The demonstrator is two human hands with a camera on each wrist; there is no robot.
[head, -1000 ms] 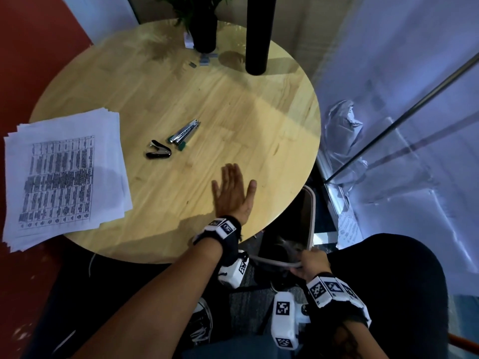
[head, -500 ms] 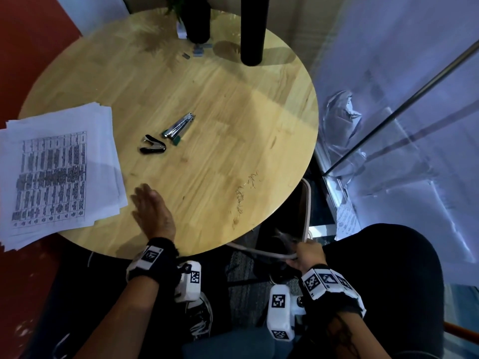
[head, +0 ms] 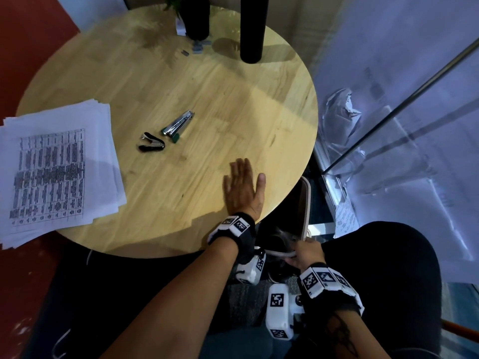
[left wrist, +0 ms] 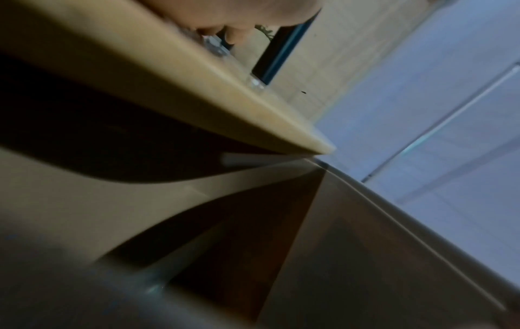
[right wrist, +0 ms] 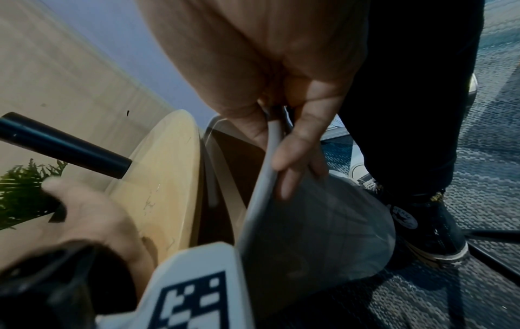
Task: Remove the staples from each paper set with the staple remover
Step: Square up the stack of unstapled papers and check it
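The black staple remover [head: 151, 144] lies on the round wooden table [head: 233, 81], beside a metal stapler [head: 177, 126]. A stack of printed paper sets [head: 55, 172] overhangs the table's left edge. My left hand [head: 243, 186] lies flat, fingers straight, on the table near its right front edge. Below that edge my right hand [head: 305, 252] grips the rim of a grey waste bin [head: 307, 203]; in the right wrist view its fingers [right wrist: 298, 155] curl round the bin rim [right wrist: 261, 178]. A few bent staples [right wrist: 149, 202] lie at the table edge.
A black pole [head: 252, 27] and a dark plant pot [head: 195, 16] stand at the table's far side. A glass wall with a metal rail [head: 401, 99] runs along the right. My legs and black shoe [right wrist: 422, 224] are under the table.
My left hand has swept from the table's front left, near the papers, back to the right front edge above the bin. The right hand still holds the bin rim.
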